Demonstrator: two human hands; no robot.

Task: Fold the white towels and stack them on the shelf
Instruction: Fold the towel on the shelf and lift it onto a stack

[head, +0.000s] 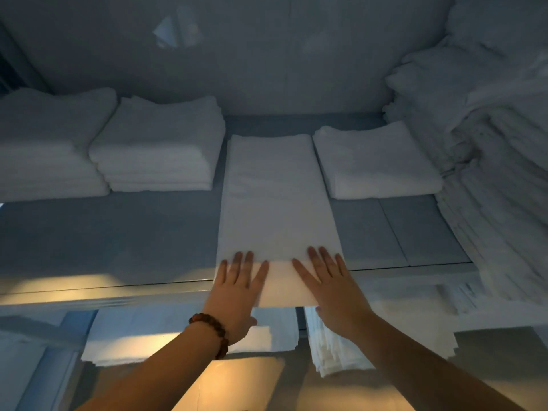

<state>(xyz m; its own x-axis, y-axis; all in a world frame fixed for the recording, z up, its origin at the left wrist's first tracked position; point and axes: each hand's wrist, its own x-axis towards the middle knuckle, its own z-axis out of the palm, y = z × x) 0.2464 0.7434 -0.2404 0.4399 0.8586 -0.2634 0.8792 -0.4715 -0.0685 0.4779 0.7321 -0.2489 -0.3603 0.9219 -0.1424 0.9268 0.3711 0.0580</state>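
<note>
A long folded white towel (pixel 275 203) lies lengthwise on the grey shelf (pixel 118 232), its near end hanging slightly over the front edge. My left hand (pixel 237 292), with a beaded bracelet on the wrist, lies flat with straight fingers on the towel's near left corner. My right hand (pixel 329 287) lies flat on the near right corner, its fingers spread.
Stacks of folded white towels stand on the shelf: two at the left (pixel 160 146), one low stack (pixel 376 161) right of the long towel. A tall pile (pixel 498 161) fills the right side. More towels (pixel 335 348) lie on the lower level.
</note>
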